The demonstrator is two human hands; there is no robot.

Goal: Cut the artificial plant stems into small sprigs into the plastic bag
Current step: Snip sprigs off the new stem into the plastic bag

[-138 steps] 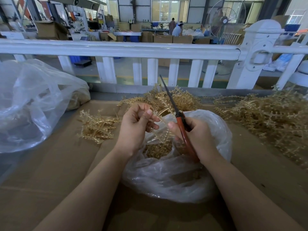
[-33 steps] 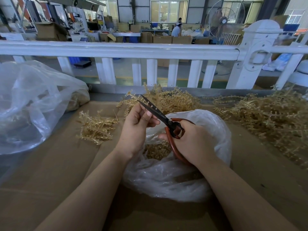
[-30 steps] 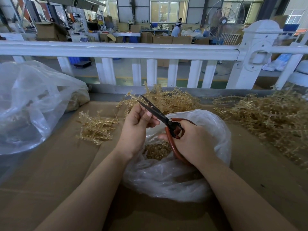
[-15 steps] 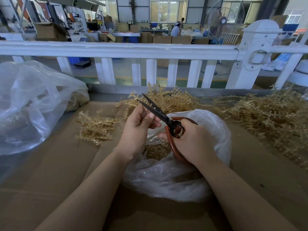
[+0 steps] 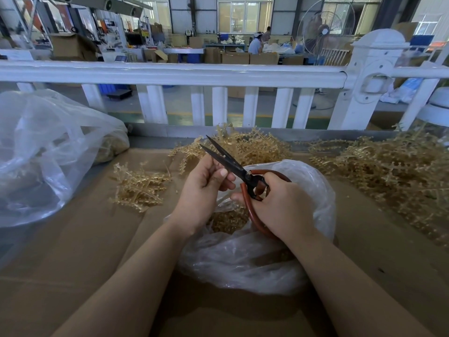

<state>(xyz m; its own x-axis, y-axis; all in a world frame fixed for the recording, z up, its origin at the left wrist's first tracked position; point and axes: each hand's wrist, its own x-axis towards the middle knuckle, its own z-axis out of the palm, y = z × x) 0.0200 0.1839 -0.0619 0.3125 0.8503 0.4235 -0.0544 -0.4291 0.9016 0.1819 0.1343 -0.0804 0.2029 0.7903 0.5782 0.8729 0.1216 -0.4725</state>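
Observation:
My left hand [image 5: 202, 188] hovers over the clear plastic bag [image 5: 243, 263], thumb pressed against curled fingers in a pinch; the stem piece it pinches is hidden by the fingers. My right hand [image 5: 284, 205] grips the red-brown handles of the scissors [image 5: 226, 159]. Their dark blades are slightly apart and point up and left, passing right by the left fingertips. Cut tan sprigs [image 5: 226, 220] lie inside the bag's open mouth, below both hands.
Uncut tan stems lie in a pile [image 5: 255, 147] behind the bag, a big heap [image 5: 401, 171] at right and a small bunch [image 5: 138, 188] at left. A large clear bag [image 5: 43, 154] fills the left. Brown cardboard [image 5: 73, 251] covers the table; a white fence [image 5: 170, 74] runs behind.
The scissors, upright and closed 4.6 s ago, now lean left across the left fingertips. In the last second the blades rose slightly and parted a little; hands barely moved.

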